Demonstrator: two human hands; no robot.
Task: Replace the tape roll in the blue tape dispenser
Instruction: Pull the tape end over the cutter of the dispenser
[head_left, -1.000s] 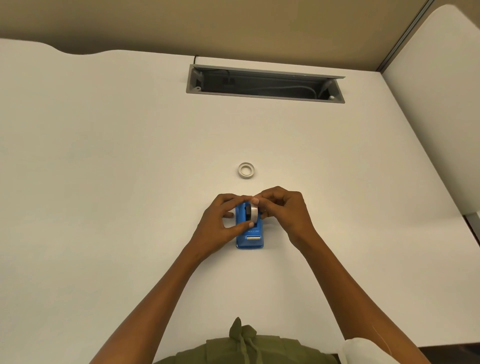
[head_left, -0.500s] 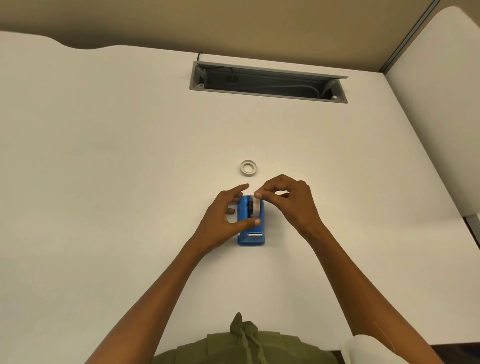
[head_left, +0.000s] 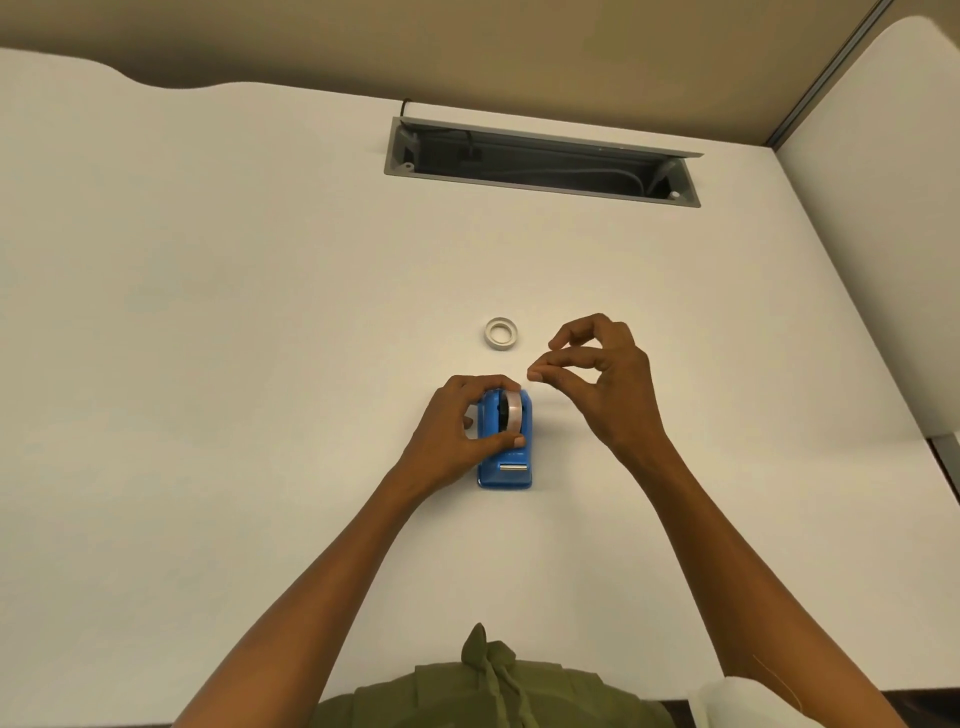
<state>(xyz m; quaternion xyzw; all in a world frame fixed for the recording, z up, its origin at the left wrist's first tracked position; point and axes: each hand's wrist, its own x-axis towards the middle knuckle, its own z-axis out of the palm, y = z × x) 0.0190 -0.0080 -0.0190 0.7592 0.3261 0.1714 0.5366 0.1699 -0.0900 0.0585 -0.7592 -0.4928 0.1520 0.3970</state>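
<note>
Smooth, matte off-white worktop (head_left: 208, 364) fills the head view. Long rectangular grey cable tray (head_left: 540, 163), recessed in the worktop at 12 o'clock, lid open, cables inside.

Left hand (head_left: 457, 431): grip clamped on the tape roll seated in the dispenser, forefinger at the far side, thumb at the near side.

Right hand (head_left: 597, 379): raised at 2 o'clock of the dispenser, clear of it. Thumb and forefinger pinched together; whether a tape end lies between them cannot be told. Other fingers curled loosely.

Glossy blue plastic tape dispenser (head_left: 506, 452): blocky body with rounded corners, standing on the worktop near centre, silver cutter strip at its 6 o'clock end.

Clear, shiny tape roll on a black hub (head_left: 511, 413): upright in the dispenser's cradle.

Small white ring-shaped tape core (head_left: 501, 333): flat on the worktop at 12 o'clock of the dispenser, apart from it.
</note>
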